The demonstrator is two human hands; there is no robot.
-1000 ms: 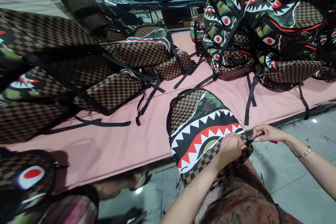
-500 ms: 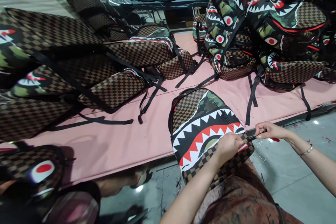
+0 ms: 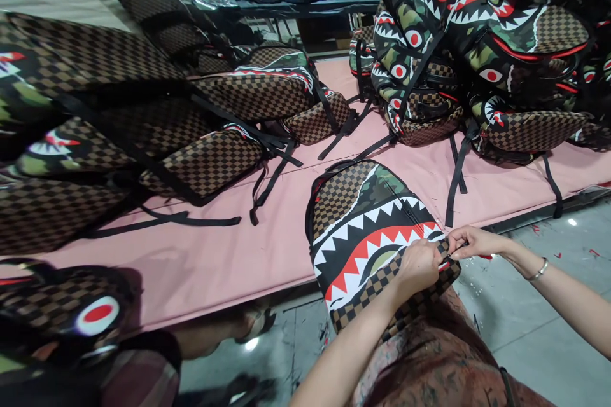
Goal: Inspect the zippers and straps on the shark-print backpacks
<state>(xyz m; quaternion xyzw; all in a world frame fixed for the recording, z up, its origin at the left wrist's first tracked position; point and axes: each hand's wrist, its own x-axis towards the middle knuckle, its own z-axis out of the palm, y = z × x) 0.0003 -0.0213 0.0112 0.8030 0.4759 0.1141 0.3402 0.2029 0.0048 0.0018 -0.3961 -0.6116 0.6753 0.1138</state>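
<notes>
A backpack (image 3: 344, 254) with brown checks, camouflage and a shark-mouth print leans from the table edge onto my lap. My left hand (image 3: 420, 265) lies across its lower front, fingers curled and closed on the fabric near a small red label. At the bag's lower right edge, my right hand (image 3: 470, 243) is closed in a pinch, close to my left fingertips. Something small and dark shows at those fingertips; I cannot make out whether it is a zipper pull or a tool. A bracelet circles my right wrist.
The pink-covered table (image 3: 210, 267) bears piled checked backpacks (image 3: 205, 162) at left and shark-print backpacks (image 3: 529, 127) at right, with black straps hanging loose. Another person's leg (image 3: 214, 334) and a backpack (image 3: 62, 305) are at lower left. Scraps lie on the grey floor (image 3: 539, 318).
My right hand has moved left and slightly up, in against the bag's edge and closer to my left hand. At lower left, the other person's backpack has shifted right.
</notes>
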